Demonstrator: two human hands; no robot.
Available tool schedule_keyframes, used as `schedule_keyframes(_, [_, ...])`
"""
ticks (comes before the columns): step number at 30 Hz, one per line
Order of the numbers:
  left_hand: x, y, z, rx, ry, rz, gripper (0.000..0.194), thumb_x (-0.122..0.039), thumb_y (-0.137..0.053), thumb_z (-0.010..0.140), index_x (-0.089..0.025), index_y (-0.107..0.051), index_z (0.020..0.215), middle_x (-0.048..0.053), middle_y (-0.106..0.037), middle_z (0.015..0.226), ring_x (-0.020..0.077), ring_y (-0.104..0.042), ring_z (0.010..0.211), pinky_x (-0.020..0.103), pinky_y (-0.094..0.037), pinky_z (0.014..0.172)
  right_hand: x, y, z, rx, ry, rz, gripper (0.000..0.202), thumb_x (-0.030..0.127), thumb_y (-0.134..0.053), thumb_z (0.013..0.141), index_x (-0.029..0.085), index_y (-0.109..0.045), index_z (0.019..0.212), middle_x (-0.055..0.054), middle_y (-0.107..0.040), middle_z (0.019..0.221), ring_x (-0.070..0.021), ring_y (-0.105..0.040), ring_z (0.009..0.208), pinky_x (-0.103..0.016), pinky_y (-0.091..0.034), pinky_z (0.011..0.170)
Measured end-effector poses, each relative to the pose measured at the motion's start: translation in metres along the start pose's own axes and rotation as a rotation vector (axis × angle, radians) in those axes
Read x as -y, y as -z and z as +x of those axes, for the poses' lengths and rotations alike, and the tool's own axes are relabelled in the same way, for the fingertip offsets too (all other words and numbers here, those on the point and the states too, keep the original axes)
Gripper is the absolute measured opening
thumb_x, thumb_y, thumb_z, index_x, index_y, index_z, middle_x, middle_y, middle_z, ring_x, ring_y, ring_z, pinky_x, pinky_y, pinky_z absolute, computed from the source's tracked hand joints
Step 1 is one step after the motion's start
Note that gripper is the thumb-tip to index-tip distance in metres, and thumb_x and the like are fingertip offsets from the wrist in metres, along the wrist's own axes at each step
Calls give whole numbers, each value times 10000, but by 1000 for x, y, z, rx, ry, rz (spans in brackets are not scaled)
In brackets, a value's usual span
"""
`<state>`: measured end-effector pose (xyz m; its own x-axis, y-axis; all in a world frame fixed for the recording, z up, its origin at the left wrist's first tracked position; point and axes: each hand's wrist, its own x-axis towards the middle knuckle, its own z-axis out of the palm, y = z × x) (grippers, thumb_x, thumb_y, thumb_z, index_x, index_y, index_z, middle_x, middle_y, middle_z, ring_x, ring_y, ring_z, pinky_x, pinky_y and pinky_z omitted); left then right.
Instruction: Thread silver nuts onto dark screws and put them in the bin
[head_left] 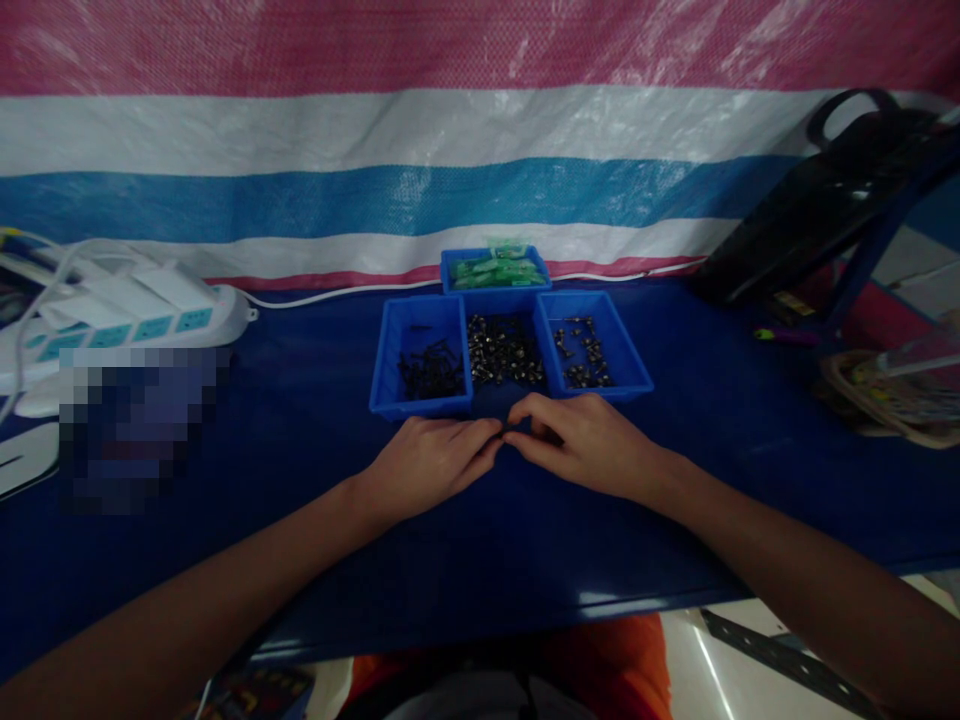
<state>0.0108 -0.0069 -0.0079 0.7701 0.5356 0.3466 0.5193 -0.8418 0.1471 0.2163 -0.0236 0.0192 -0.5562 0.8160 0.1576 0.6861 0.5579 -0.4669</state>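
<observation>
My left hand (435, 460) and my right hand (585, 440) meet at the fingertips just in front of the blue bins. Both are closed in a pinch, and a tiny dark piece (507, 428) shows between them, too small to name. The left blue bin (386, 350) holds thin black screw-like parts (431, 372). Small shiny metal and dark parts (502, 350) fill the middle bin. In the right blue bin (634, 365) lie small metal fittings (586, 355). Green plastic pieces or packets (499, 268) sit in the rear blue bin (448, 272).
A white power strip (187, 320) with plugs and cables stands at the left, near a blurred-out object (142, 430). A black bottle (817, 210) leans at the back right, by a basket (892, 410) of small items. Striped sheeting (375, 190) hangs behind the blue table (480, 570).
</observation>
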Motion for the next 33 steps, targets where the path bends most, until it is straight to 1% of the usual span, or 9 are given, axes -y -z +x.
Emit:
schedule_keyframes(6, [1, -1, -1, 8, -12, -15, 202, -274, -390, 902, -167, -524, 1009, -9, -654, 754, 101, -631, 637, 194, -467, 567, 0, -1, -1, 6, 10, -4, 216, 346, -482, 857, 181, -533, 988, 41, -602, 644, -78, -553, 552, -189, -358, 542])
schedule_keyframes(8, [1, -1, -1, 16, -11, -17, 201, -274, -389, 903, -170, -520, 1015, -7, -657, 772, 105, -634, 652, 197, -471, 576, 0, 0, -2, 6, 24, -11, 215, 354, -474, 862, 180, -537, 971, 37, -607, 651, -81, -560, 563, -190, -360, 547])
schedule_keyframes(12, [0, 0, 0, 28, 8, -17, 189, -274, -397, 900, -172, -531, 985, -19, -644, 730, 102, -624, 631, 197, -460, 564, 1, 2, -1, 39, 36, -72, 206, 338, -418, 895, 181, -545, 936, 20, -622, 688, -99, -589, 620, -201, -369, 584])
schedule_keyframes(16, [-1, 0, 1, -23, 55, -23, 186, -271, -414, 889, -170, -540, 980, -31, -628, 680, 79, -590, 559, 184, -431, 526, -1, 6, 1, 79, 12, -174, 216, 325, -392, 909, 178, -549, 932, -5, -638, 734, -118, -597, 648, -222, -361, 597])
schedule_keyframes(19, [-1, 0, 0, -61, 73, -39, 185, -272, -429, 879, -169, -542, 983, -34, -619, 662, 72, -574, 538, 180, -416, 510, -2, 5, 2, 137, 30, -213, 202, 302, -403, 905, 170, -555, 888, -12, -635, 729, -122, -587, 639, -229, -344, 581])
schedule_keyframes(22, [-1, 1, 0, -66, 38, -61, 178, -270, -436, 877, -170, -545, 977, -32, -619, 666, 73, -573, 547, 183, -417, 524, -1, 0, 2, 171, 45, -188, 187, 280, -406, 902, 165, -546, 857, -12, -628, 726, -114, -574, 627, -225, -331, 568])
schedule_keyframes(27, [-4, 5, 1, -42, -31, -102, 241, -295, -465, 865, -158, -528, 1053, -11, -627, 708, 86, -577, 591, 188, -418, 525, -1, -7, 2, 187, 46, -90, 171, 247, -393, 908, 164, -523, 836, -4, -609, 713, -97, -561, 618, -209, -326, 560])
schedule_keyframes(30, [-5, 6, 1, -34, -36, -102, 246, -295, -470, 859, -162, -530, 1057, -10, -627, 720, 87, -579, 605, 186, -414, 518, -1, -6, 2, 194, 44, -65, 168, 249, -394, 908, 164, -517, 830, -3, -609, 719, -100, -569, 630, -206, -334, 565])
schedule_keyframes(33, [-3, 5, 0, -54, -8, -81, 203, -287, -464, 865, -168, -547, 1007, -16, -627, 709, 84, -581, 601, 187, -420, 533, -1, -4, 3, 188, 35, -98, 172, 264, -396, 908, 168, -522, 842, -2, -612, 713, -109, -581, 646, -211, -344, 580])
